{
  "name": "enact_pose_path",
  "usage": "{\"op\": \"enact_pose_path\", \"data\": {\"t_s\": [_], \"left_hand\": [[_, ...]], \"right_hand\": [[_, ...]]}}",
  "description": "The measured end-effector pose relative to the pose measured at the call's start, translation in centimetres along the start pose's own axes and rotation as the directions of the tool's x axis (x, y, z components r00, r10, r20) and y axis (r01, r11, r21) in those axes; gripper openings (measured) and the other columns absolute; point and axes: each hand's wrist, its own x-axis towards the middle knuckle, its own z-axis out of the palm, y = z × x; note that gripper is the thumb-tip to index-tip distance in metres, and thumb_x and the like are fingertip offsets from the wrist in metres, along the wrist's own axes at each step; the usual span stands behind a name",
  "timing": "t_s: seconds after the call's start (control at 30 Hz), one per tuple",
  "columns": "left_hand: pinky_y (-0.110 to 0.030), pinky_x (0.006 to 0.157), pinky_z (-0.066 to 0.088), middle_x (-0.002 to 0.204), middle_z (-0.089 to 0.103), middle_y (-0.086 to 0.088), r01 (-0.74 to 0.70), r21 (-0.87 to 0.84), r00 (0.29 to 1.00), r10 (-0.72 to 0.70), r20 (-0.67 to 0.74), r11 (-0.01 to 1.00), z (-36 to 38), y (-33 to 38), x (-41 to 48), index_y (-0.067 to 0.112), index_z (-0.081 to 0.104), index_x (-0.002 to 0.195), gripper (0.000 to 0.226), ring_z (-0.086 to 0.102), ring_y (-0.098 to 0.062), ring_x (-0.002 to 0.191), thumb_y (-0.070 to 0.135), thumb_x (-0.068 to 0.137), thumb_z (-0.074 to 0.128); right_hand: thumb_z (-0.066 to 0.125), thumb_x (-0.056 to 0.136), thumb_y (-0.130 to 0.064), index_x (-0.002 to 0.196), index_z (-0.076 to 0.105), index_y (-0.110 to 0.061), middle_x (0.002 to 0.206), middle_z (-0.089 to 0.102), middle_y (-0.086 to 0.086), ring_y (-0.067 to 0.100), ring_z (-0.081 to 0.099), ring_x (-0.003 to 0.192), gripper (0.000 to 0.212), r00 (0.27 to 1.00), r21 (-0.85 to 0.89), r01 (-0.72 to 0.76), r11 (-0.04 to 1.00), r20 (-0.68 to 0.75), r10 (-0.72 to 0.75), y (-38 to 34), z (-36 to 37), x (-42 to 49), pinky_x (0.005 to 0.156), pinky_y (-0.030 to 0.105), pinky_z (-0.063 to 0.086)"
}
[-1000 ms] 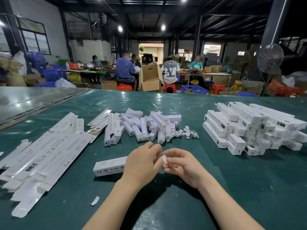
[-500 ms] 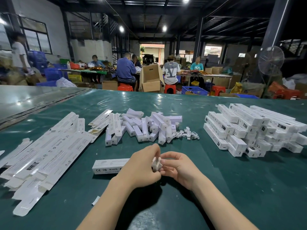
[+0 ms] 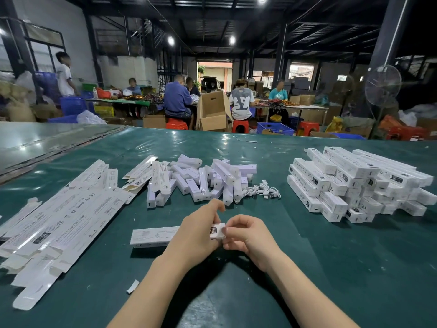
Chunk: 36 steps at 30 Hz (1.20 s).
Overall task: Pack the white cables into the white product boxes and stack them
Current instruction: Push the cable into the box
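From the head camera, a long white box lay on its side on the green table, just in front of the person. The left hand was curled around the box near its right end. The right hand pinched the end flap of that box with thumb and fingers. A few white cables lay farther back, beside a heap of white bars. The stack of packed boxes stood at the right, and flat cartons lay at the left.
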Motion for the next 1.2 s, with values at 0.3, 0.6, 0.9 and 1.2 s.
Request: {"op": "enact_pose_path", "data": {"t_s": [0.3, 0.6, 0.9, 1.2], "left_hand": [[-0.004, 0.063, 0.035, 0.074, 0.054, 0.015, 0.037, -0.039, 0.962, -0.047, -0.268, 0.999, 0.5, 0.4, 0.0, 0.036, 0.045, 0.099, 0.045, 0.05, 0.004, 0.067, 0.009, 0.072, 0.067], [-0.019, 0.06, 0.032, 0.075, 0.053, 0.01, 0.035, -0.082, 0.809, -0.076, -0.583, 0.996, -0.6, 1.0, 0.4, 0.011, 0.051, 0.095, 0.042, 0.054, -0.017, 0.069, -0.008, 0.063, 0.07], [-0.017, 0.061, 0.036, 0.075, 0.053, 0.014, -0.026, -0.119, 0.815, -0.048, -0.577, 0.993, -0.8, 0.9, 0.4, 0.027, 0.039, 0.093, 0.055, 0.057, -0.013, 0.07, -0.006, 0.062, 0.07], [-0.029, 0.06, 0.032, 0.094, 0.065, 0.003, 0.296, 0.445, 0.954, -0.24, -0.181, 0.845, -2.2, -1.0, 0.1, 0.026, 0.047, 0.081, 0.029, 0.06, -0.023, 0.091, 0.053, 0.078, 0.055]], "right_hand": [[0.057, 0.079, 0.004, 0.064, 0.064, -0.023, 0.065, 0.065, 0.002, 0.019, 0.06, 0.064, 0.032, 0.89, -0.438, 0.315, 0.842, -0.173, -0.423, 0.4, 2.2, -0.4, 0.067, 0.035, 0.051], [0.043, 0.081, 0.021, 0.09, 0.068, -0.019, 0.088, 0.07, -0.005, -0.006, 0.065, 0.081, 0.047, 0.923, 0.065, 0.365, 0.929, -0.159, -0.351, 0.5, 4.4, -1.4, 0.074, 0.008, 0.047], [0.046, 0.085, 0.013, 0.102, 0.068, -0.01, 0.095, 0.07, 0.002, 0.015, 0.058, 0.091, 0.036, 0.978, 0.284, 0.205, 0.937, -0.021, -0.208, 1.0, 4.0, -0.6, 0.083, 0.026, 0.046], [0.05, 0.084, 0.013, 0.093, 0.067, -0.005, 0.079, 0.072, -0.001, 0.007, 0.067, 0.077, 0.025, 0.974, 0.252, 0.223, 0.942, -0.103, -0.203, 1.1, 2.7, -0.1, 0.079, 0.019, 0.053]]}}
